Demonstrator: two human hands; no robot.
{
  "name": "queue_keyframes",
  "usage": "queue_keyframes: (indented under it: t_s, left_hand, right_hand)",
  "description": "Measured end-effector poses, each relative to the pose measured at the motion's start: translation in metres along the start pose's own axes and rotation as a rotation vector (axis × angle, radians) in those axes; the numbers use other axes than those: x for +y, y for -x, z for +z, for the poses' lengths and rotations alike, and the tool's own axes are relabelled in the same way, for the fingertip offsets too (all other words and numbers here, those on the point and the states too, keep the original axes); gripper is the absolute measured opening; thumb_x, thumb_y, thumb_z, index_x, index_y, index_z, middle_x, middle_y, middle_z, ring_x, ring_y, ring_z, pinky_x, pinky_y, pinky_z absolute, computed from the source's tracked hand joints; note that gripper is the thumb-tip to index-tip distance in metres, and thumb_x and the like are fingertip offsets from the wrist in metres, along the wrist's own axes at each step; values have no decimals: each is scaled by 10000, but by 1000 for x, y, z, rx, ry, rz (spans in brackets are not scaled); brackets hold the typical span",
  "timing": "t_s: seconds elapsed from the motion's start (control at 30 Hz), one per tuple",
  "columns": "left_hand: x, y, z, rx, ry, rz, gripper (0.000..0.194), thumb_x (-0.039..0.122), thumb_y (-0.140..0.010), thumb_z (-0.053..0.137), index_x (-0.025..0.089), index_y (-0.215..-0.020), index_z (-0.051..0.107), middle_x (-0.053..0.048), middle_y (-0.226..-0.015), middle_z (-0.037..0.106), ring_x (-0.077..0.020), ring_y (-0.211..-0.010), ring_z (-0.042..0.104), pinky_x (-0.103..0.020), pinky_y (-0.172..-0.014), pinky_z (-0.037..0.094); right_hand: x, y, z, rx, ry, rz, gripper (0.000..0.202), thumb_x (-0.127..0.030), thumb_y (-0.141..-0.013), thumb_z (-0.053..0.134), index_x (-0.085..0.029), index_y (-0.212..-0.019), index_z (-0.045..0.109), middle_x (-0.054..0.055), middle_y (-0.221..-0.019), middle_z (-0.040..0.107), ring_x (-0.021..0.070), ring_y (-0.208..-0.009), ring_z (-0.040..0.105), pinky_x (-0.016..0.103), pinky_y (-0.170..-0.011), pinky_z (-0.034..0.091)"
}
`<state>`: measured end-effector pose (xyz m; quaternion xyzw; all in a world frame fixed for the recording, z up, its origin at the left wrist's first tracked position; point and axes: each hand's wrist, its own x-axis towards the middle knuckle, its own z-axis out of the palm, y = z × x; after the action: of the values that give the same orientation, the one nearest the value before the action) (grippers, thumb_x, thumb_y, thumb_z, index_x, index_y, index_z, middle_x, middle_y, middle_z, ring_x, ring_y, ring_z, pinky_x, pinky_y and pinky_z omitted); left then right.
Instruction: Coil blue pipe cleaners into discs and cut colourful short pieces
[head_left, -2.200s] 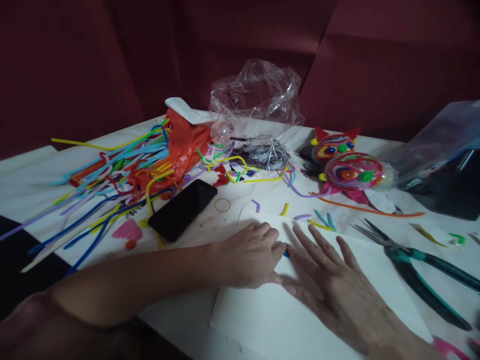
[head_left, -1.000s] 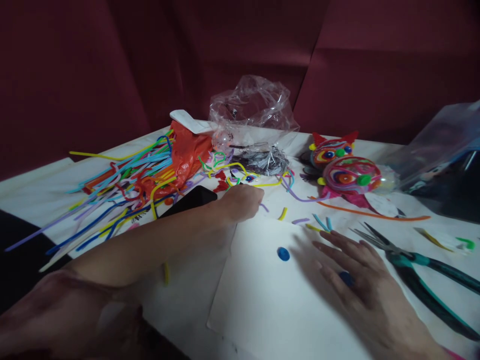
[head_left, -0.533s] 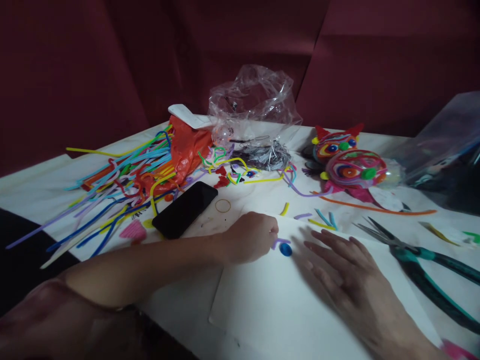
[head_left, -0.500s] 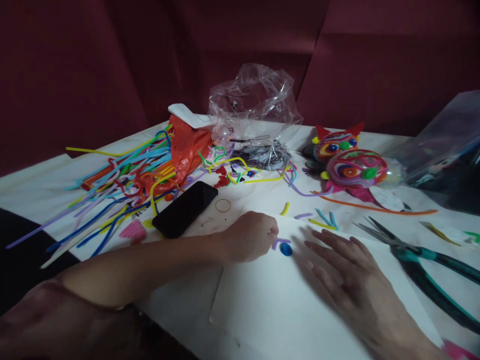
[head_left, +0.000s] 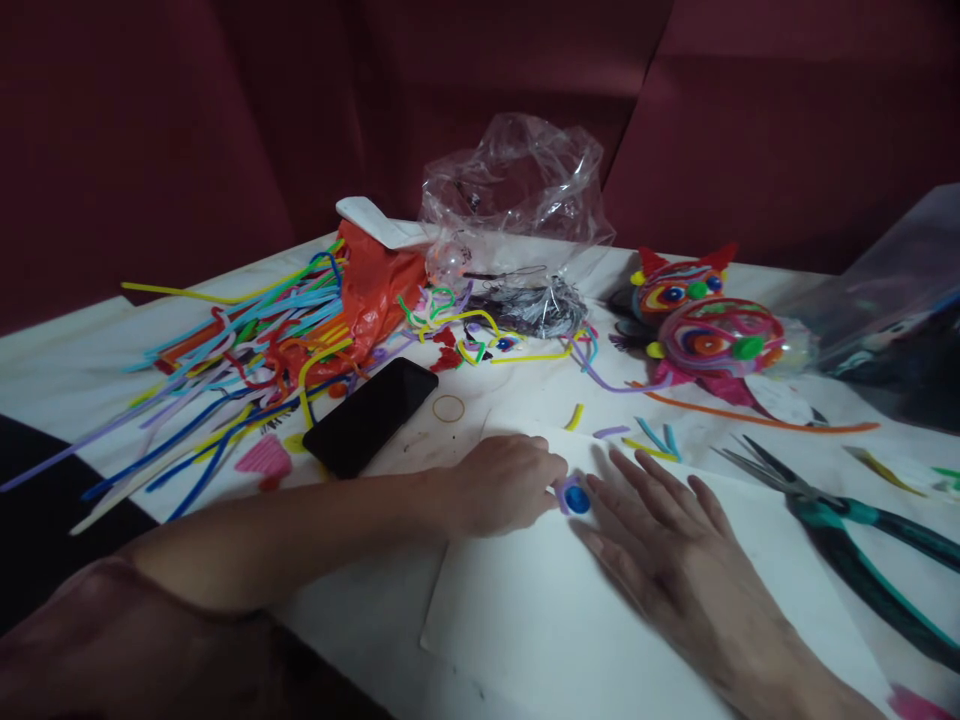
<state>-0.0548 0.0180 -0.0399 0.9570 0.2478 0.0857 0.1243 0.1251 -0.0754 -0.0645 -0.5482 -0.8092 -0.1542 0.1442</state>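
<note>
A blue round disc point(head_left: 577, 500) lies on a white sheet point(head_left: 540, 610), with a short purple pipe cleaner piece point(head_left: 564, 488) bent along its left and upper edge. My left hand point(head_left: 510, 485) is closed at the left end of that purple piece, its fingertips pinched together and partly hidden. My right hand point(head_left: 679, 555) lies with fingers stretched out over the sheet, its fingertips close by the disc's right side. It holds nothing. Just beyond my right hand are cut pieces in yellow point(head_left: 575, 417), purple point(head_left: 612, 432) and light blue point(head_left: 670, 440).
Long-nose pliers point(head_left: 817, 500) lie open at the right. A phone point(head_left: 371, 415) sits left of the sheet, near a heap of coloured pipe cleaners point(head_left: 255, 340). Farther back are a clear plastic bag point(head_left: 517, 190) and two decorated bottle figures point(head_left: 724, 340) point(head_left: 682, 285).
My left hand has shifted slightly right, and the purple piece now hugs the blue disc more closely. My right hand's fingers have moved left, nearer the disc.
</note>
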Motion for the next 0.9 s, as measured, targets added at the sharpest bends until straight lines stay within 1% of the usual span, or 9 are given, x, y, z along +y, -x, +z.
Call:
queue_keyframes:
  t_s: [0.13, 0.23, 0.3, 0.4, 0.6, 0.9]
  left_hand:
    - [0, -1, 0, 24, -15, 2, 168, 243, -800, 461, 182, -901, 580, -16, -818, 594, -141, -791, 545, -251, -708, 394]
    - [-2, -3, 2, 7, -41, 34, 168, 254, -816, 451, 195, -869, 598, -13, -772, 578, -139, -754, 547, -253, -689, 393]
    - [-3, -4, 3, -5, -49, 52, 178, 262, -829, 435, 202, -833, 603, -8, -733, 558, -136, -716, 542, -254, -663, 388]
    - [-4, -5, 5, -4, -42, 62, 197, 283, -842, 422, 214, -830, 607, -3, -722, 549, -131, -701, 539, -250, -653, 382]
    - [-4, -6, 6, -10, -50, 54, 177, 338, -815, 481, 225, -827, 617, -1, -707, 537, -139, -698, 537, -247, -625, 375]
    - [-4, -11, 3, -64, 61, -10, 235, 335, -788, 515, 256, -980, 625, -5, -754, 577, -149, -763, 558, -249, -671, 391]
  right_hand:
    - [-2, -1, 2, -2, 5, 6, 428, -379, -867, 377, -156, -1184, 558, 175, -1303, 426, 374, -1193, 343, 585, -845, 348]
    - [-1, 0, 3, 1, -6, 7, 401, -361, -863, 380, -170, -1154, 578, 167, -1310, 419, 370, -1200, 334, 586, -845, 347]
    - [0, 2, 1, -4, -19, 5, 371, -344, -853, 394, -193, -1123, 598, 156, -1322, 405, 364, -1209, 322, 588, -853, 337]
    - [1, 4, -1, -6, -44, -13, 330, -327, -836, 422, -237, -1081, 623, 135, -1337, 390, 358, -1222, 304, 595, -866, 316]
    - [-3, 3, -2, -15, -44, -25, 318, -346, -833, 437, -264, -1058, 645, 118, -1330, 407, 360, -1223, 304, 606, -876, 300]
    - [-3, 2, -1, -37, -35, -27, 318, -363, -835, 435, -259, -1028, 666, 128, -1302, 442, 364, -1213, 322, 608, -864, 314]
